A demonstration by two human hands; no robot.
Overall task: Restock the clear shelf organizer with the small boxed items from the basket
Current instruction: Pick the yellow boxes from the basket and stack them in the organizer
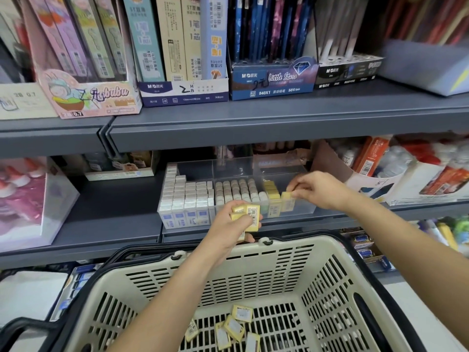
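The clear shelf organizer (236, 168) stands on the middle shelf, its left compartments filled with white boxes and grey-capped items. Its right compartment holds a few small yellow boxes (270, 189). My right hand (317, 190) pinches one small yellow box (287, 195) over that right compartment. In front of the organizer, my left hand (233, 226) grips a stack of several yellow boxes (247, 215). Below, the beige slotted basket (284, 273) has several more yellow boxes (234, 329) lying loose on its floor.
A grey upper shelf (279, 118) overhangs the organizer, loaded with pen and pencil display boxes. Glue bottles and red-white packs (396, 171) crowd the right of the organizer. A pink-lit clear case (30, 199) sits at the left. The basket's black handles (33, 326) lie folded down.
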